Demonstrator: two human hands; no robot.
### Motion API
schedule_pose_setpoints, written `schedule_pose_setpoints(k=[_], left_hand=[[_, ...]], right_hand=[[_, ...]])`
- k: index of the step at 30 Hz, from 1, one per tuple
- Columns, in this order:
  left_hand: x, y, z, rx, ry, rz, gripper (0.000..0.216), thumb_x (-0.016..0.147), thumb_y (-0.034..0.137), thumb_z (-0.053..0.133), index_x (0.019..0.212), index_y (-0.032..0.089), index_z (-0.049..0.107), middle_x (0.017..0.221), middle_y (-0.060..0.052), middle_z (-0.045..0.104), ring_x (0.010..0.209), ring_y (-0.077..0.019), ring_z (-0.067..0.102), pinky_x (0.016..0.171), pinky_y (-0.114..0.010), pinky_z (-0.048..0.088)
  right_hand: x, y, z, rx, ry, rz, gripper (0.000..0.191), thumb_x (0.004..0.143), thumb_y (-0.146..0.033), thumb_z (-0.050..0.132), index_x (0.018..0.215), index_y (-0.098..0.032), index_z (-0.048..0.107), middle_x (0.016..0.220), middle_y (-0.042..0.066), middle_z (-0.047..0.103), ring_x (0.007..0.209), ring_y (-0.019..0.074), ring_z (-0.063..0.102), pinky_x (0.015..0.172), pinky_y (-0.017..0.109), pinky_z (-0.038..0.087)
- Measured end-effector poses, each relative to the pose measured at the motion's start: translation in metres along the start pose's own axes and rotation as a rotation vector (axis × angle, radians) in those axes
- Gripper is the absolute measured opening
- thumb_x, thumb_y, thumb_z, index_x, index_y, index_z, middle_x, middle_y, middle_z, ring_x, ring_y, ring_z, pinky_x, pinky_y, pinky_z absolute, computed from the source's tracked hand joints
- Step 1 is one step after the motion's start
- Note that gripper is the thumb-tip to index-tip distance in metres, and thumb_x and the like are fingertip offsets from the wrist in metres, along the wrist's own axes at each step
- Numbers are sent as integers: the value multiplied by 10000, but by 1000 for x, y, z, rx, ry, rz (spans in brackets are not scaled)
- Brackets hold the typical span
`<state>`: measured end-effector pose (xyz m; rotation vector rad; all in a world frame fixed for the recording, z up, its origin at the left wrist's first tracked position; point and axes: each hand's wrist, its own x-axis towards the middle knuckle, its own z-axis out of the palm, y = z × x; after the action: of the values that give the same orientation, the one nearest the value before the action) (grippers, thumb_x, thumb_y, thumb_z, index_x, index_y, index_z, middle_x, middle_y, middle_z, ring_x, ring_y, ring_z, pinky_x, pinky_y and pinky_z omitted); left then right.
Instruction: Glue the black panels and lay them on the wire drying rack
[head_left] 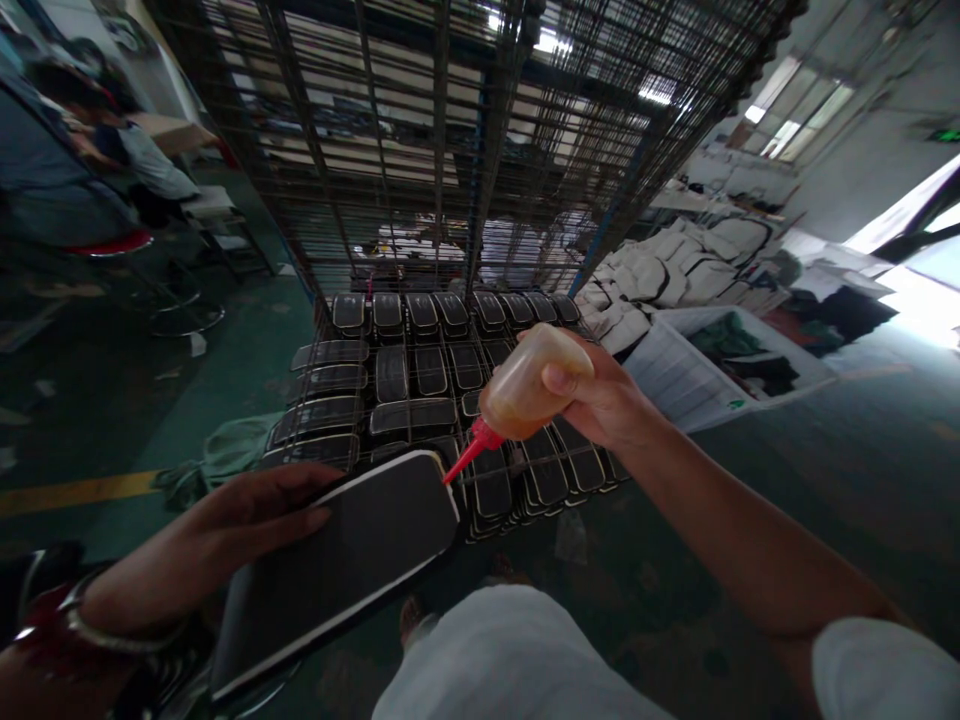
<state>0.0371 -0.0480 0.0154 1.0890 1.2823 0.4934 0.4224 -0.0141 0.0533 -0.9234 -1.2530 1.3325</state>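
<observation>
Bottle of translucent plastic [517, 385], amber liquid [523, 430] inside, just off centre toward four o'clock, tilted in the right hand [604, 390]. Right grip: fingers closed round the bottle, thumb on its near side. Red tapered nozzle [480, 443] points to about eight o'clock, tip at the pale edge of a flat dark grey panel with rounded corners [367, 550], near the panel's two o'clock end; cannot tell if touching. Panel sits at seven o'clock, in the left hand [259, 510]. Left grip: closed on it, thumb on upper face, fingers along far edge, underside hidden. Similar dark panels with pale rims [431, 370] lie in rows around centre; dark metal wire rack [440, 60] rises toward twelve o'clock. White plastic bin [664, 365] at three o'clock, off-white pile [675, 265] at two, crumpled green cloth [232, 450] between eight and nine, seated person [154, 160] at ten.
</observation>
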Motion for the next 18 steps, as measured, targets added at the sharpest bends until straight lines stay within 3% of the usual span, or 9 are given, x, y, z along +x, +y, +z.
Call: schedule_pose_setpoints(k=[4, 8, 14, 18], left_hand=[[3, -1, -5, 5, 37, 27, 451, 755, 523, 989, 1119, 273, 896, 1036, -31, 912, 952, -306, 858, 815, -338, 706], [5, 0, -3, -41, 3, 18, 464, 731, 532, 1004, 1103, 275, 896, 969, -19, 893, 932, -290, 844, 819, -331, 697], [7, -9, 7, -242, 54, -40, 440, 695, 495, 1043, 1038, 282, 867, 1042, -16, 889, 902, -254, 820, 805, -320, 687], [9, -19, 18, -353, 114, -53, 477, 674, 447, 1068, 1062, 289, 841, 1040, -5, 880, 890, -234, 816, 760, -300, 678]], right_hand=[[-7, 2, -2, 31, 18, 28, 564, 702, -561, 1049, 1102, -279, 770, 952, 30, 736, 838, 235, 694, 754, 381, 613], [-11, 5, -4, 53, 38, 37, 533, 730, -557, 1029, 1114, -285, 779, 922, 26, 722, 767, 226, 670, 620, 346, 579], [-6, 22, -3, 119, 267, -28, 466, 740, -541, 1026, 1009, -261, 770, 864, 20, 714, 720, 215, 671, 476, 285, 532], [0, 31, -3, 159, 324, -58, 469, 734, -539, 1028, 954, -238, 744, 830, 8, 696, 686, 187, 655, 443, 250, 512]])
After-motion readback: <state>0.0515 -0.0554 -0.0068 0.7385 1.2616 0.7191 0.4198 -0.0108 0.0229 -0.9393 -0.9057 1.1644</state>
